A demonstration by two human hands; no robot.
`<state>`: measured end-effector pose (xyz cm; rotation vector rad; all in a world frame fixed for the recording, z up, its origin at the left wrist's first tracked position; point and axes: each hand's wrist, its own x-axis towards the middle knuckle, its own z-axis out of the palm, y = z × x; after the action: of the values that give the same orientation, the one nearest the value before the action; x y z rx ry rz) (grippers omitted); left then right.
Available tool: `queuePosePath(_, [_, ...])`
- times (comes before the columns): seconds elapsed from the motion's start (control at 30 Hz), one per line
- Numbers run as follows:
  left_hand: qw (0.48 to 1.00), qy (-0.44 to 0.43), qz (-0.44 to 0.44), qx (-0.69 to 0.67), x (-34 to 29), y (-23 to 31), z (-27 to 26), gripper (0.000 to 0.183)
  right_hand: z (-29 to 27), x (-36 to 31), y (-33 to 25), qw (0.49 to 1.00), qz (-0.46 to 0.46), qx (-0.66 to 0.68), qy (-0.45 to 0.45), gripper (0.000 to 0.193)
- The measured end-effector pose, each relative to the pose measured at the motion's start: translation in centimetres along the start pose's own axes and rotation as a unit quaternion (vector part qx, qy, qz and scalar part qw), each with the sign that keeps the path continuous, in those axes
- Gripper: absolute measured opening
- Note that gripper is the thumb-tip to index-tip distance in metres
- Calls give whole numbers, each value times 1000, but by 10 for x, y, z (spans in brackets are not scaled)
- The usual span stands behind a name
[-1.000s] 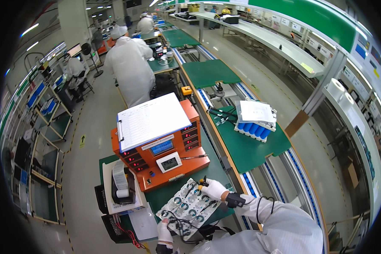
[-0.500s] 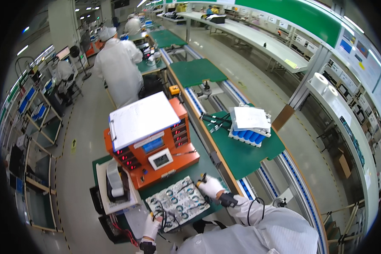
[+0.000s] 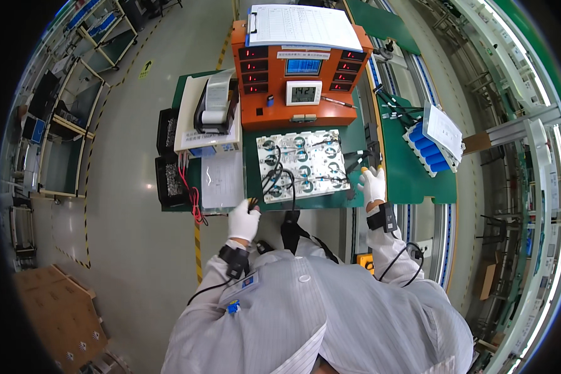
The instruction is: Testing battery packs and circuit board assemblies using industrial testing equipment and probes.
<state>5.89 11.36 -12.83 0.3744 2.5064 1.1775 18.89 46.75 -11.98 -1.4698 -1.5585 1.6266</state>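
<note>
A white module plate with round openings lies on the green bench top, black cables looped over its left half. My left hand, in a white glove, is closed at the bench's front edge by the plate's lower left corner. Its fingers pinch a dark cable end; the exact grip is small and partly hidden. Right of the plate, my gloved right hand has its yellow-tipped fingers apart, next to a black connector on the bench. Nothing shows clearly between those fingers. Both wrists wear black strapped devices with cords.
Behind the plate stands an orange tester with a clipboard on top. A label printer, black bins and red leads are at left. A blue cell pack rests on the green conveyor board at right.
The view has tilted down and turned, so the bench now appears straight ahead. My left hand has drawn back from the plate's corner; my right hand is farther from the plate's right edge.
</note>
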Motion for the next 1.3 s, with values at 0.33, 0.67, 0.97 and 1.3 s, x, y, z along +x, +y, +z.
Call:
queuePosePath(0.33, [987, -115, 112, 20, -62, 52, -26, 34, 52, -105, 109, 927, -181, -122, -305, 48])
queuePosePath(0.67, [910, -311, 226, 153, -82, 77, -42, 40, 52, -180, -31, 907, 60, 121, -398, 30])
queuePosePath(0.97, [954, -278, 107, 22, -47, 60, -46, 38, 0, -48, -110, 808, -205, -468, -294, 45])
queuePosePath(1.3, [960, -207, -116, -152, -6, 22, -20, 46, 61, 77, -97, 799, -275, -492, -209, 51])
